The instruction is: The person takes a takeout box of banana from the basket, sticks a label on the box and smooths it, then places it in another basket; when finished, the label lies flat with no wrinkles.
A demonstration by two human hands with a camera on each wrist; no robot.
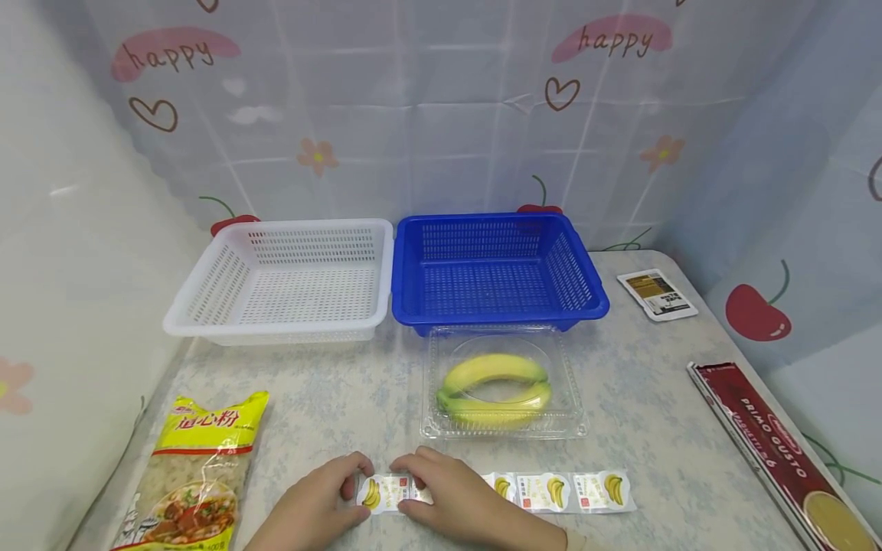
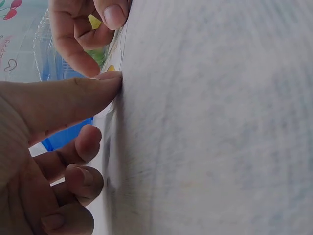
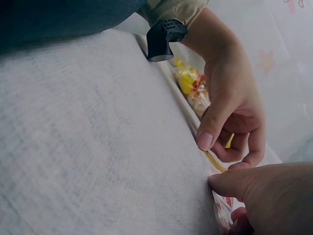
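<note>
A strip of banana stickers (image 1: 543,492), white with yellow bananas printed on each, lies flat along the front of the table. My left hand (image 1: 317,497) pinches its left end, with thumb and forefinger at opposite edges of the end sticker. Beside it, my right hand (image 1: 460,497) grips the strip between thumb and fingers and hides the stickers under the palm. In the left wrist view the left thumb (image 2: 105,85) presses at the strip's near edge. Just behind the right hand, a clear plastic clamshell box (image 1: 574,425) holds yellow-green bananas (image 1: 492,369), its lid down.
Behind stand a white basket (image 1: 186,306) and a blue basket (image 1: 499,314), side by side. A yellow-topped food bag (image 1: 196,474) lies at left. On the right are a red spaghetti pack (image 1: 772,436) and a small flat sachet (image 1: 658,295). Printed curtains enclose the table.
</note>
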